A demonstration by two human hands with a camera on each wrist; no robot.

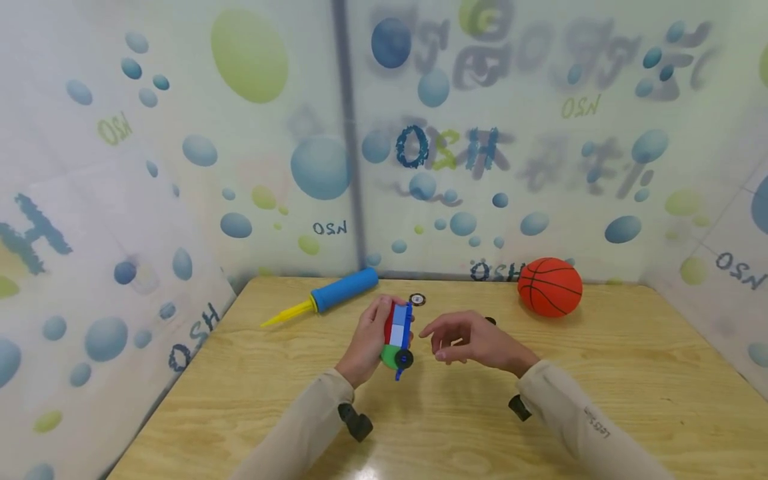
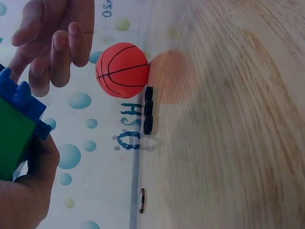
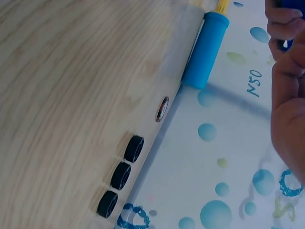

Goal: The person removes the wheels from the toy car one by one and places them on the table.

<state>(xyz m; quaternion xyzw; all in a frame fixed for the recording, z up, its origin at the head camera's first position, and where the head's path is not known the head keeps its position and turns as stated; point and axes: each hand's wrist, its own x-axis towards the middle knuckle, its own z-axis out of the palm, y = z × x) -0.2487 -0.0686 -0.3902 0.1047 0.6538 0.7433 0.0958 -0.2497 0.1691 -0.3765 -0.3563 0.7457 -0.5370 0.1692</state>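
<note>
My left hand holds a toy car built of red, green, blue and pale blocks, tilted on its side above the table. One black wheel sits on the car's near end. In the left wrist view, the car's green block and blue studded base fill the left edge. My right hand hovers just right of the car, apart from it, with loosely bent fingers and nothing in them. Three loose black wheels stand in a row on the table, among them the wheel nearest the disc; my right hand mostly hides them in the head view.
A round poker-chip-like disc lies behind the car. At the back left is a blue hand pump with a yellow nozzle. A red basketball rests at the back right. Patterned walls border the wooden table.
</note>
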